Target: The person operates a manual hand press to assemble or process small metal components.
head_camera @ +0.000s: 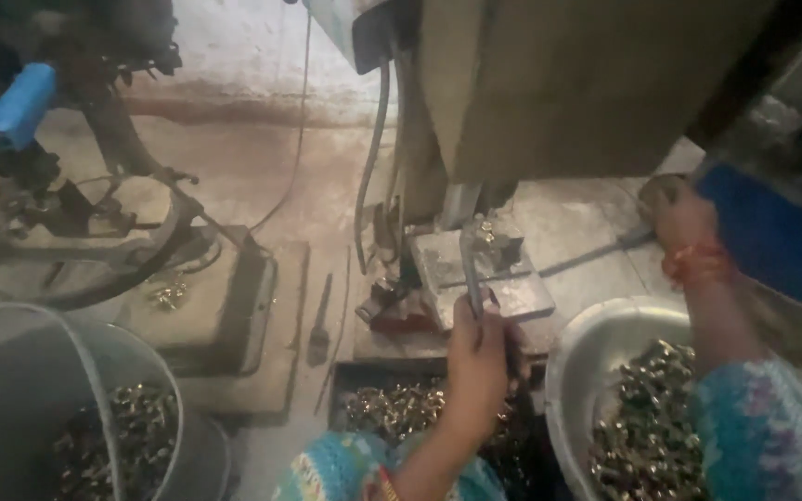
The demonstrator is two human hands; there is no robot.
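The left hand is gripping a thin metal tool, fingers closed around its lower end, and is holding its tip up at the small metal piece sitting on the press block. The right hand is reaching back beside the machine body, closing on a lever; how tightly, I cannot tell. A pale bowl of small metal parts is lying just below the right forearm, and a grey bucket with similar parts is standing at far left.
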